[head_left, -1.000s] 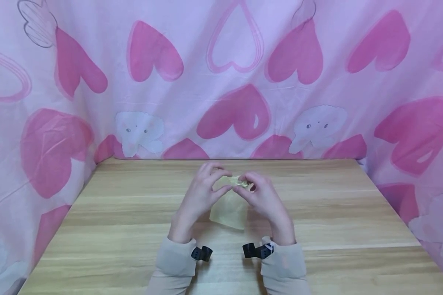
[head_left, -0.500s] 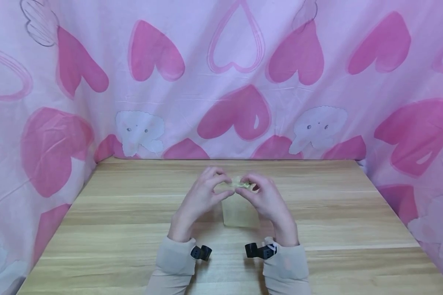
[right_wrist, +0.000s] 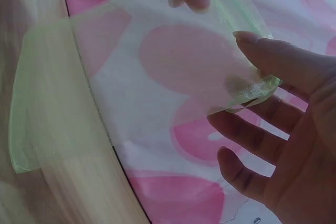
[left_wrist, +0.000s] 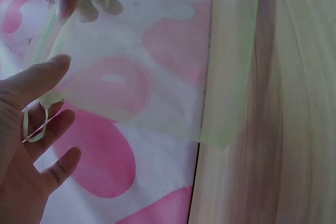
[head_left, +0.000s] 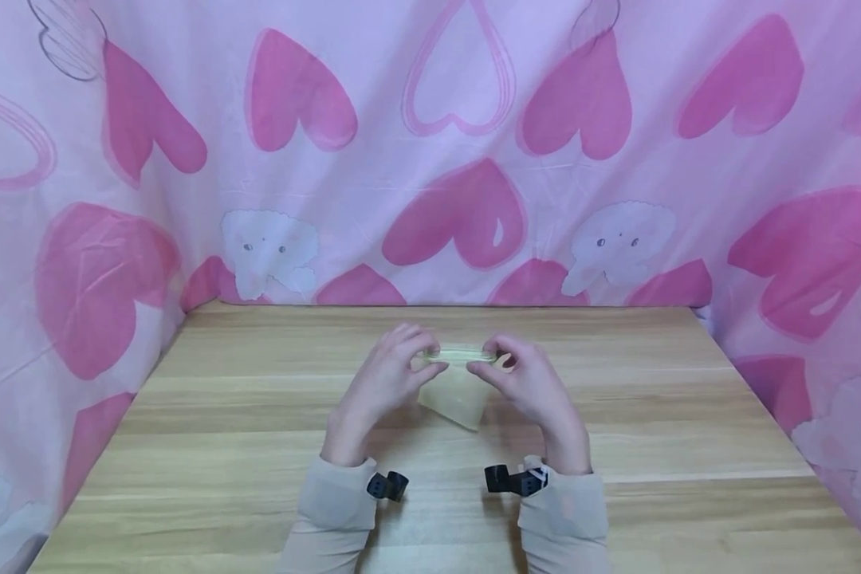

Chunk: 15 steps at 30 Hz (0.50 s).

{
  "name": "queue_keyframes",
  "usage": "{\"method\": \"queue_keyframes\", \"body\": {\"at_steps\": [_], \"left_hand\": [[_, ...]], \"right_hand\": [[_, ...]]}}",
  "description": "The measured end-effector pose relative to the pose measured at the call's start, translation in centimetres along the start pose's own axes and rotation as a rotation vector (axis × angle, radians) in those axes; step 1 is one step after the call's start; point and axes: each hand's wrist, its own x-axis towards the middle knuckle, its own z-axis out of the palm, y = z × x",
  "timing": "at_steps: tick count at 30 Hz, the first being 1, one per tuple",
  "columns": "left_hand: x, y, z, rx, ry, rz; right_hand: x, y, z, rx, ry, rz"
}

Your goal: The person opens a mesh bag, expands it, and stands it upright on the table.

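Observation:
A sheer pale yellow-green organza drawstring bag [head_left: 456, 392] hangs above the table between both hands. My left hand [head_left: 393, 368] pinches one end of its gathered mouth between thumb and fingers; a thin ribbon loop [left_wrist: 34, 139] dangles by those fingers in the left wrist view. The other end of the mouth is pinched by my right hand [head_left: 527, 379], its thumb [right_wrist: 257, 45] lying along the near side in the right wrist view. Stretched between them, the top edge runs nearly straight. The see-through body [right_wrist: 131, 72] shows nothing inside.
A wood-grain table [head_left: 222, 446] lies beneath the hands. Around its back and sides hangs a pink curtain [head_left: 373, 183] with hearts. Black wrist cameras [head_left: 387, 485] sit at both cuffs.
Both hands have drawn slightly apart, and the bunched mouth of the bag is now spread into a straight line. The bag's body swung right, then back left.

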Motion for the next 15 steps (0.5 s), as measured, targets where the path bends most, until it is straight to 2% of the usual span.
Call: {"method": "queue_keyframes", "body": {"at_steps": [5,8,15], "left_hand": [[0.2,0.3,0.0,-0.006,0.031,0.041],[0.3,0.6,0.3,-0.007,0.047,0.076],[0.6,1.3,1.0,0.005,0.063,0.138]], "right_hand": [[0.0,0.2,-0.4,0.057,-0.043,-0.008],[0.0,0.2,-0.5,0.102,-0.041,-0.005],[0.2,-0.1,0.0,0.071,0.004,0.050]]}}
